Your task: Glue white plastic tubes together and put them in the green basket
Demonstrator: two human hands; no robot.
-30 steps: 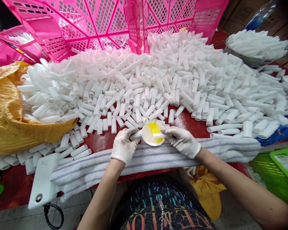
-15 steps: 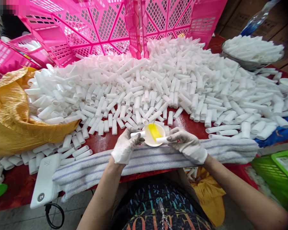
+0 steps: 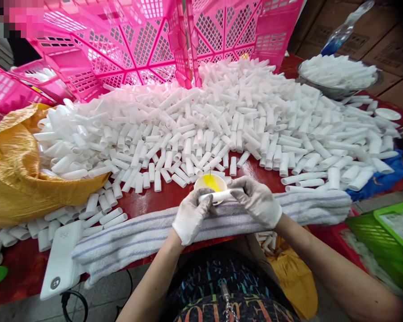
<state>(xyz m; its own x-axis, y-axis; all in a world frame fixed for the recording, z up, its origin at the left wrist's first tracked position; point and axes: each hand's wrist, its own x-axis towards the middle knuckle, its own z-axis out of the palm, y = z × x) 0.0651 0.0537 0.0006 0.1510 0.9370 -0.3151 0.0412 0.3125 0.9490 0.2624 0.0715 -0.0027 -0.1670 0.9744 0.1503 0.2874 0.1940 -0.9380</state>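
Observation:
My left hand [image 3: 192, 215], in a greyed white glove, pinches the left end of a white plastic tube [image 3: 220, 195]. My gloved right hand [image 3: 255, 201] grips its right end, so the tube lies nearly level between both hands. Whether it is one piece or two joined end to end, I cannot tell. Just behind it stands a small white dish [image 3: 199, 182] with a yellow block [image 3: 211, 181] in it, partly covered by tube and fingers. A thin pin sticks up from the yellow block. Beyond spreads a large heap of white tubes [image 3: 195, 120].
A striped towel [image 3: 137, 239] lies along the red table's front edge, beside a white power bank [image 3: 62, 259]. Pink baskets [image 3: 147, 40] rise behind the heap. An orange sack [image 3: 13, 165] sits left; a bowl of tubes [image 3: 337, 91] stands back right, a green basket [image 3: 366, 237] low right.
Both hands have come together in front of the dish. The two separate tubes they held now meet in one line between them. The view has shifted slightly.

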